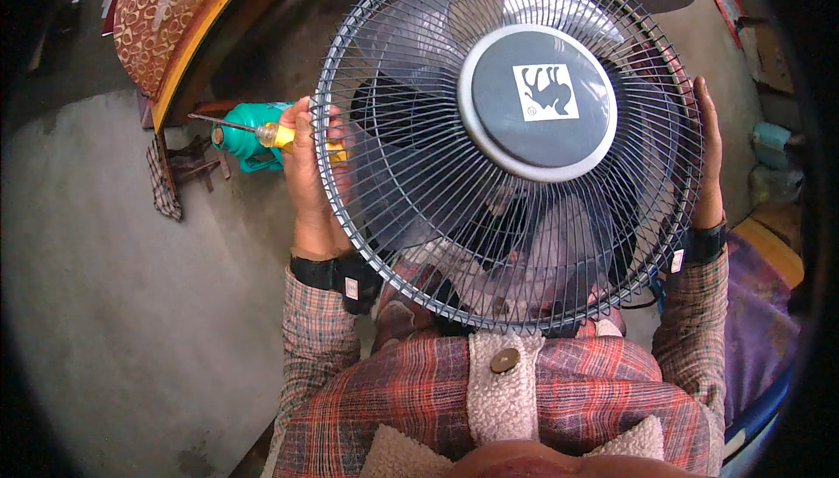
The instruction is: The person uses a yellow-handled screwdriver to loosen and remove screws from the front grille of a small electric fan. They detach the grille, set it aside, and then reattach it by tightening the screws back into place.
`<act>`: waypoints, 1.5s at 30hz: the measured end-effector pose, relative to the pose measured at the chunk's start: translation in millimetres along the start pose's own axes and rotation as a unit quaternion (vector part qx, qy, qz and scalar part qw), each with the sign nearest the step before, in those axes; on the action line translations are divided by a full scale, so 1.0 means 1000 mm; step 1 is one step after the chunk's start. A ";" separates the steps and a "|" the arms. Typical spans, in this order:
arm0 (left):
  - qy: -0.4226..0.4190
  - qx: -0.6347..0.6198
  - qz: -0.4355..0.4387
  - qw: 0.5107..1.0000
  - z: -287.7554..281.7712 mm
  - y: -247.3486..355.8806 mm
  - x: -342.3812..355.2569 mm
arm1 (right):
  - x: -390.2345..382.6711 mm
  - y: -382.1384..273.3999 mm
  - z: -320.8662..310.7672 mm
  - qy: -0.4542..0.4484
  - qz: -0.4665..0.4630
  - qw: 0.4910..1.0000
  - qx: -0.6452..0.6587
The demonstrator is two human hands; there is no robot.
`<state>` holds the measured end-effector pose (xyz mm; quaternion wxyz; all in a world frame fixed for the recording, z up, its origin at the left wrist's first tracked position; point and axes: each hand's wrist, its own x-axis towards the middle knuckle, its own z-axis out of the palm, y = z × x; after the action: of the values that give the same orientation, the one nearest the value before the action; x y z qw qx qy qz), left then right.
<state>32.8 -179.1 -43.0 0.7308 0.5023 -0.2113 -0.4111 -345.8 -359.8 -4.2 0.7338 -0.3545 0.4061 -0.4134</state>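
Note:
A large fan head [533, 242] with a dark wire guard, translucent blades and a round grey centre cap [542, 142] faces up in front of my chest. The cap bears a white square label with a dark figure. My left hand [310, 181] is closed around a yellow-handled screwdriver [281, 135] against the guard's left rim, its metal shaft pointing left. My right hand [710, 146] grips the opposite rim, its fingers mostly behind the guard. What lies under the fan head is largely hidden.
A teal flask-like container [245, 120] lies beyond my left hand. A curved yellow-edged board [166, 67] with patterned cloth stands at upper left. Grey concrete floor [131, 286] stretches below it. Purple cloth [752, 321], bundles [773, 163] and cardboard [760, 50] are at the right.

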 end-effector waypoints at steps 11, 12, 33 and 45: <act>0.031 0.027 -0.003 0.999 -0.001 -0.005 -0.009 | 0.007 0.007 -0.011 -0.010 0.017 0.999 0.049; -0.002 -0.005 -0.021 1.000 -0.002 -0.007 -0.010 | 0.007 0.008 -0.012 -0.012 0.018 0.998 0.054; -0.004 0.026 -0.018 0.999 -0.012 -0.009 -0.001 | 0.000 0.004 -0.004 0.035 0.030 0.999 -0.018; 0.087 0.123 0.037 0.988 -0.001 -0.014 -0.005 | 0.012 0.018 -0.053 -0.279 0.014 0.931 0.236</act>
<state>24.9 -176.4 -55.8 0.6940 0.6137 -0.2147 -0.3093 -383.2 -372.9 -45.4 0.8859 -0.2666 0.0804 -0.3710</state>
